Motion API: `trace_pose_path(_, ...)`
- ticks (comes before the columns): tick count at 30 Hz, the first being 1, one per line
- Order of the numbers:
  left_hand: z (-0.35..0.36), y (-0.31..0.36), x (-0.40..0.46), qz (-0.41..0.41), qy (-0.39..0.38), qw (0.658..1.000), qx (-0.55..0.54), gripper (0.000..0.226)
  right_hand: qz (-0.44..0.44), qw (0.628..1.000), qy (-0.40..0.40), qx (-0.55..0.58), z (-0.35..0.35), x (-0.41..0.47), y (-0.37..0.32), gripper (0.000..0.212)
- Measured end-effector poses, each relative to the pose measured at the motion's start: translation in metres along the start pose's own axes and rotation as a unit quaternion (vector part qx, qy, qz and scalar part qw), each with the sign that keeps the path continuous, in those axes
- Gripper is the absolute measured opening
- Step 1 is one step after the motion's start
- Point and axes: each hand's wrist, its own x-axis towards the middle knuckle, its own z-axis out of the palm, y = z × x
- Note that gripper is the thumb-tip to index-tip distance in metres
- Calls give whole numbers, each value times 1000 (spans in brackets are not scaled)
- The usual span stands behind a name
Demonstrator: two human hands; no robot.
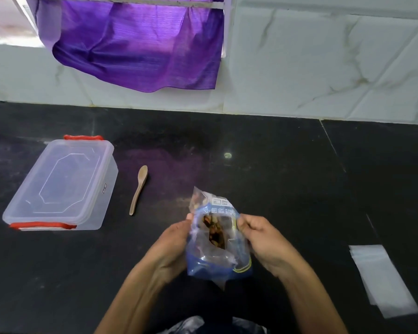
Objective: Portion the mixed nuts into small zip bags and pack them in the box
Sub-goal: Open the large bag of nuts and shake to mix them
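Note:
A blue and clear packet of mixed nuts (217,239) is held above the black counter (287,179), with brown nuts showing through its clear window. My left hand (173,244) grips its left edge near the top, and my right hand (263,242) grips its right edge. A clear plastic box (60,184) with a shut lid and red latches stands at the left. A wooden spoon (138,189) lies just right of the box. A small stack of clear zip bags (381,278) lies flat at the right.
A white marbled tile wall (323,63) runs along the back of the counter. A purple cloth (140,44) hangs over it from a window ledge. Dark patterned clothing (212,326) shows at the bottom edge.

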Motion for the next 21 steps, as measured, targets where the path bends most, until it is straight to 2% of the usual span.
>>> trace_pose_path(1,0,-3,2,-18,-10,999,-34,42,35,995,-51,75,2,-2,-3,32)
trace_pose_path(3,0,-8,7,-20,-18,999,-33,43,88,975,-120,163,5,-4,-6,33)
trace_pose_path(5,-3,-13,14,21,3,999,46,47,130,963,-94,217,8,-2,-6,35)
trace_pose_path(6,-4,-15,15,61,21,990,127,47,131,973,-44,185,9,2,-4,26)
trace_pose_path(7,-4,-16,14,105,38,970,216,43,112,988,10,104,11,4,-2,18)
trace_pose_path(8,-3,-18,13,154,50,947,279,35,78,996,46,-25,11,4,0,18)
trace_pose_path(10,-1,-17,8,232,37,915,329,21,-24,974,91,-205,14,2,2,22)
trace_pose_path(13,1,-15,8,286,42,850,440,20,-205,918,112,-321,16,-2,1,18)
trace_pose_path(15,2,-10,14,321,103,797,502,20,-243,890,123,-366,14,-1,1,14)
trace_pose_path(17,2,-5,22,350,132,769,519,29,-239,878,156,-384,10,3,1,18)
trace_pose_path(18,3,-2,26,349,119,770,521,33,-231,880,163,-382,9,4,-1,21)
trace_pose_path(19,4,0,30,338,93,788,506,37,-216,888,159,-374,8,6,-3,24)
trace_pose_path(21,7,2,36,275,34,865,418,41,-159,926,129,-318,9,12,-8,34)
